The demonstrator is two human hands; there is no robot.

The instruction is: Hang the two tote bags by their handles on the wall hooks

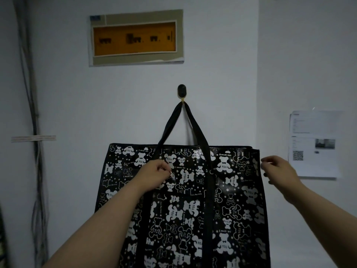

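Risk sits at the small wall hook (182,91), where the bear-print tote bag (185,200) hangs by one handle (183,124): the left hand (154,176), fingers seemingly pinching its front, could tug it off, the right hand (278,169) curled loosely beside its edge

Dim and bluish throughout, darkest toward the left edge and lower corners of the frame. Bent by wide-angle distortion along the edges. Soft all over, with faint sheen mid-frame on the glossy tote bag (193,200).
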